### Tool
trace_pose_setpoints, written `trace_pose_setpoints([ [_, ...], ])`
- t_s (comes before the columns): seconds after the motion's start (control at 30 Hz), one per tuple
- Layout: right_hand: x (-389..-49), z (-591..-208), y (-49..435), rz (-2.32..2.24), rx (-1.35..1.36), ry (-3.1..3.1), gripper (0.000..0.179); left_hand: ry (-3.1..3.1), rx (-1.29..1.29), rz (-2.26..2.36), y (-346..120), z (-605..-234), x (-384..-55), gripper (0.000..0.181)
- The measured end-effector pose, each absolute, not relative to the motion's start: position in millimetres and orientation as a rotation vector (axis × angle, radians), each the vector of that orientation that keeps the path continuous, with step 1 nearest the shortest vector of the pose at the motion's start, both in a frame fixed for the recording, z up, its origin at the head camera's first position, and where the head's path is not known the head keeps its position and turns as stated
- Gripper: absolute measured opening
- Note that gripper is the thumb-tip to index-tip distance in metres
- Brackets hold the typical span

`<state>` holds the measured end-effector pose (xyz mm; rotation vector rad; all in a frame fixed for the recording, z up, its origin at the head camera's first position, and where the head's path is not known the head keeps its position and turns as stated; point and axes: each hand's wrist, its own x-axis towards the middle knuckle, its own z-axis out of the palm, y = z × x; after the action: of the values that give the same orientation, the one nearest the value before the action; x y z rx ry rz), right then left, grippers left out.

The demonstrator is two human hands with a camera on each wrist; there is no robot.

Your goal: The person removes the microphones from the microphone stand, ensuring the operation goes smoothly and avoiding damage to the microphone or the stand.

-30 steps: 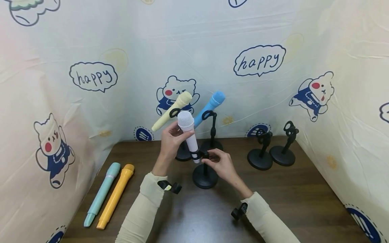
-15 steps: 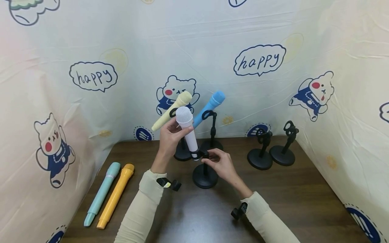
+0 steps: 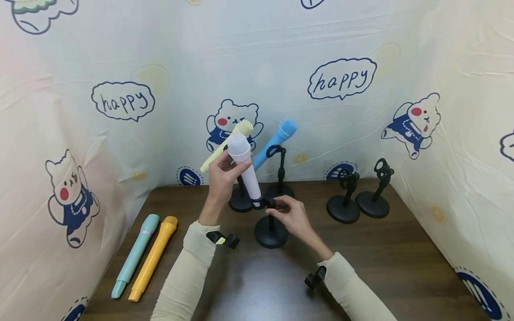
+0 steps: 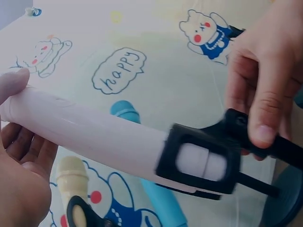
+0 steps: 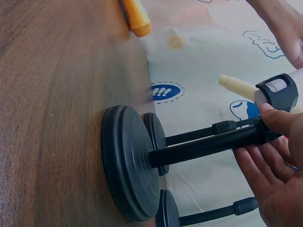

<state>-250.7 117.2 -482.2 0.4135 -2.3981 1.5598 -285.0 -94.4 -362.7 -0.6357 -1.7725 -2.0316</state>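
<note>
At centre, the white microphone (image 3: 250, 182) leans leftward, head (image 3: 238, 146) up, left grip (image 3: 221, 180) pinching it, right (image 3: 291, 217) its stand (image 3: 271, 237).

Smooth plastic white microphone (image 3: 250, 182), wood-grained table (image 3: 257, 285)

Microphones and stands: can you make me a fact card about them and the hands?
Left hand: holds white microphone, tilted
Right hand: pinches front stand near its top
White microphone: lower end in front stand's clip
Behind it: cream microphone, blue microphone, both tilted
Table, left side: turquoise microphone, orange microphone, lying side by side
Table, right side: two stands, no microphones in them
</note>
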Motion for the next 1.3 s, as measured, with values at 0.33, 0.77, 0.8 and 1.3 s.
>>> trace_pose_setpoints([
  [0.33, -250.3, -483.0, 116.5, 1.546, 0.399, -2.403, 0.034, -1.758, -0.637, -2.016, -95.6, -357.0, -286.9, 0.054],
  [0.77, -251.0, -483.6, 116.8, 1.558, 0.412, -2.382, 0.035, -1.687, -0.621, -1.988, -96.0, -350.1, -289.7, 0.049],
  [0.8, -251.1, -483.6, 116.9, 1.559, 0.41, -2.381, 0.034, -1.668, -0.616, -1.989, -96.4, -347.5, -289.6, 0.049],
  [1.3, -249.4, -482.1, 116.8, 1.496, 0.463, -2.417, 0.034, -1.556, -0.695, -2.03, -103.3, -334.9, -287.0, 0.046],
])
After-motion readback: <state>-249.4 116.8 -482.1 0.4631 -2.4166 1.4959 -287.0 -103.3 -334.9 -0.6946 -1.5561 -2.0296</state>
